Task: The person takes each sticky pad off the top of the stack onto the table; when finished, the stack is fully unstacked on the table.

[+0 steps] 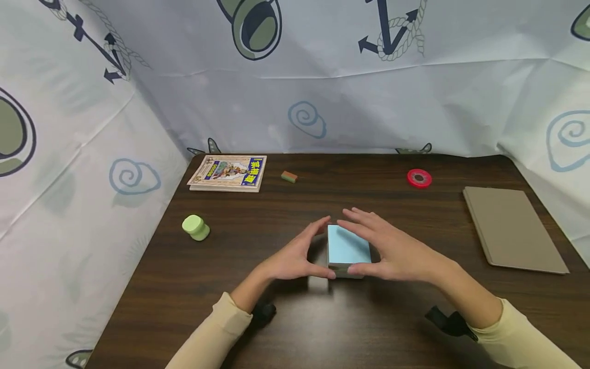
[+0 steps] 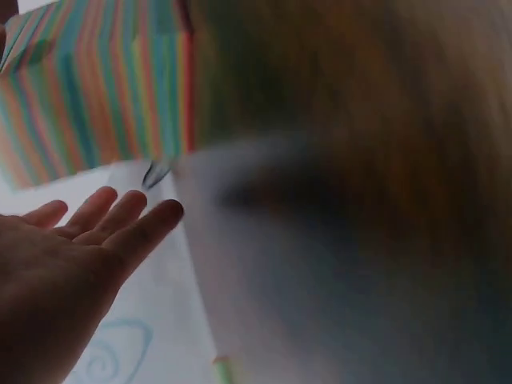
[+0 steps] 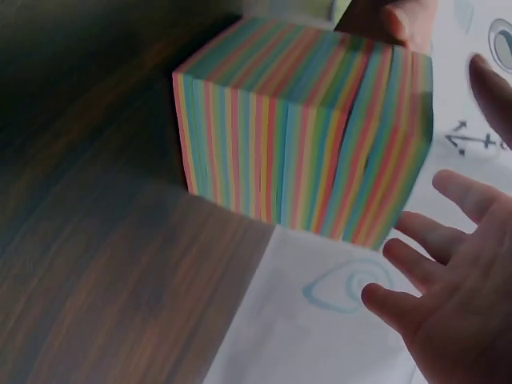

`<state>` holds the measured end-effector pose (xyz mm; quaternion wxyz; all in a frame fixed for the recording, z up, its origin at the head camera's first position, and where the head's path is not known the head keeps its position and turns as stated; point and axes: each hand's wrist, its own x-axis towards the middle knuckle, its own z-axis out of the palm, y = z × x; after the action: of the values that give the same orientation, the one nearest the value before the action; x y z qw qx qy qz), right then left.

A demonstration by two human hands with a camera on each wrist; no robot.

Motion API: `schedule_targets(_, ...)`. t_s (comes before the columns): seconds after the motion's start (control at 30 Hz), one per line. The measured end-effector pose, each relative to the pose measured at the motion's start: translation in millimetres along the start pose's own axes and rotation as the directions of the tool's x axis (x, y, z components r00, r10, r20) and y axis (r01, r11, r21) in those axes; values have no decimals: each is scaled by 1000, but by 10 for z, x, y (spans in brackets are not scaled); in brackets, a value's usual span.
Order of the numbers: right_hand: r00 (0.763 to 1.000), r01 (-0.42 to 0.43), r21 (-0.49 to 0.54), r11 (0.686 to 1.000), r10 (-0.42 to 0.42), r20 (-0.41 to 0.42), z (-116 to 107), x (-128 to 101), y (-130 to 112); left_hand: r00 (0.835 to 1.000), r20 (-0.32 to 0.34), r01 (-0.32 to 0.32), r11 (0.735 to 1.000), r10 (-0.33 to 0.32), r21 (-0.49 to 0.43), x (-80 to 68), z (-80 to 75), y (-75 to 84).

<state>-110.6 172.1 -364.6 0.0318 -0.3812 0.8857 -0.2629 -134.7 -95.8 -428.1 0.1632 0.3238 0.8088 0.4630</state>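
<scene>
A tall block of stacked paper, like sticky notes, stands on the dark table with a pale blue sheet on top. Its sides show many coloured layers, seen as stripes on the paper block in the left wrist view and again in the right wrist view. My left hand is at the block's left side, fingers extended and thumb near the front corner. On the other side my right hand spreads its fingers beside the block. In the wrist views, gaps show between the fingers and the paper; thumb contact is unclear.
Books lie at the back left, with a small two-coloured eraser-like piece to their right. A pale green round container is at the left. A red ring and a grey-brown flat board or book lie to the right.
</scene>
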Motion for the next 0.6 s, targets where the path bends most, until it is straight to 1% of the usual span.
schedule_targets(0.07,1000,17,-12,1000,-16,13,49,28,-20,1000,9,-11,999,12,-36,46,70,-23)
schedule_targets(0.13,1000,26,-21,999,-26,9,83,47,-30,1000,10,-16,997,17,-70,87,130,-35)
schedule_targets(0.23,999,33,-17,999,-33,1,109,75,-33,1000,-5,-19,994,19,-108,133,192,-30)
schedule_targets(0.37,999,46,-18,999,-46,2,126,114,-36,999,-37,-21,993,17,-117,154,228,-21)
schedule_targets(0.6,998,65,-39,997,-66,-8,134,151,-29,999,-53,-5,993,-1,-115,155,234,-13)
